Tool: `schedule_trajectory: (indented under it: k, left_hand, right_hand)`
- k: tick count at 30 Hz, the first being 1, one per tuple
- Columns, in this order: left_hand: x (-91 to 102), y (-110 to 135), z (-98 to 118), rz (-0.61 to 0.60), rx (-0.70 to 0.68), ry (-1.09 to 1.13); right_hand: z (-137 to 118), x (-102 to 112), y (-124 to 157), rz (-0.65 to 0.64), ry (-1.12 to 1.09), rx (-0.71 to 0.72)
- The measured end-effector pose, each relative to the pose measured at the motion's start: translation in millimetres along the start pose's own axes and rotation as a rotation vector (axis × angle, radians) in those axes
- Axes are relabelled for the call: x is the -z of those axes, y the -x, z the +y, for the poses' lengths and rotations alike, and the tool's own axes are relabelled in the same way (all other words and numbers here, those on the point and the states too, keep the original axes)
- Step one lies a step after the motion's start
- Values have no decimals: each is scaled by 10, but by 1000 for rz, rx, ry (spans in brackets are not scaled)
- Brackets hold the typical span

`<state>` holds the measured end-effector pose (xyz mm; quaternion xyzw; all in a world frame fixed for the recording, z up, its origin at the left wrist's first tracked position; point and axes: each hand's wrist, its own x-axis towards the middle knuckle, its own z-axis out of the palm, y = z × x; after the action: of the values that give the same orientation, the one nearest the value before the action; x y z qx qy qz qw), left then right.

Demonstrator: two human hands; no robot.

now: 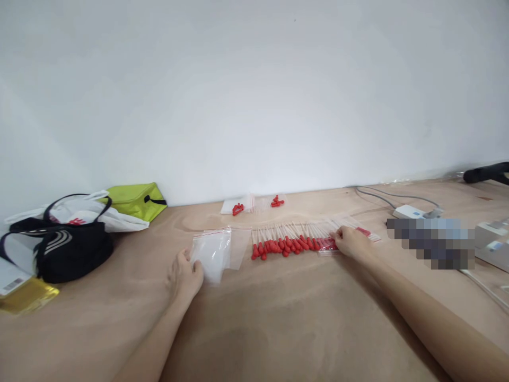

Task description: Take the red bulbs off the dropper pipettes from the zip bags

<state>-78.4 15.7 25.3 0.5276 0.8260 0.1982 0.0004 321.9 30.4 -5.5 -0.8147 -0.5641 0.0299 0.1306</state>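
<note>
My left hand [183, 275] rests on the wooden table [278, 318] with its fingers closed on the edge of a small clear zip bag [217, 252]. My right hand [352, 241] reaches to the right end of a row of droppers with red rubber bulbs [290, 241], fingers curled on the ones lying over a red-striped bag there. The droppers lie side by side, bulbs toward me. Farther back lie two more small bags [238, 206] with a few red bulbs [277, 201].
At the left stand a black and white bag [59, 246], a white bag and a lime green pouch [135, 200]; a gold packet [29, 297] lies near the edge. At the right are white power adapters [409, 212] with grey cables, a blurred patch and a black object [487, 172].
</note>
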Motion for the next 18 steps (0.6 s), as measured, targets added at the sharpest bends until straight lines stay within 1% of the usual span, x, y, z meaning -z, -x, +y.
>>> schedule_trajectory:
  k: [2,4,5,7,9,10,12,14,15,16,17,18]
  left_hand:
    - [-5,45,27,64,-53,-107]
    - [-24,87,47,77,-180,-194]
    - [-40,102,53,41,-261,-219]
    - [-84,118,56,-118,-396,-240]
    - [-131,115,52,-293,-470,-248]
    - [-150,109,50,-350,-491,-255]
    - [-174,94,51,-386,-506,-281]
    - [-181,84,61,-386,-503,-313]
    - [-181,83,66,-387,-500,-326]
    - [-181,85,69,-388,-500,-335]
    - [-181,88,69,-387,-502,-339]
    - [-182,93,65,-383,-507,-337]
  right_hand:
    - [-12,-9,-13,36,-14,37]
    - [-30,-7,-22,77,-26,68]
    - [-40,-1,-22,102,-30,78]
    - [-59,29,-10,183,-37,96]
    - [-77,83,12,303,-52,114]
    - [-86,118,25,369,-69,122]
    - [-112,200,55,480,-143,149]
    - [-164,280,104,546,-300,228]
    - [-204,311,143,546,-411,296]
    - [-256,333,196,516,-532,383]
    - [-317,346,262,446,-657,482]
    - [-386,347,341,341,-768,586]
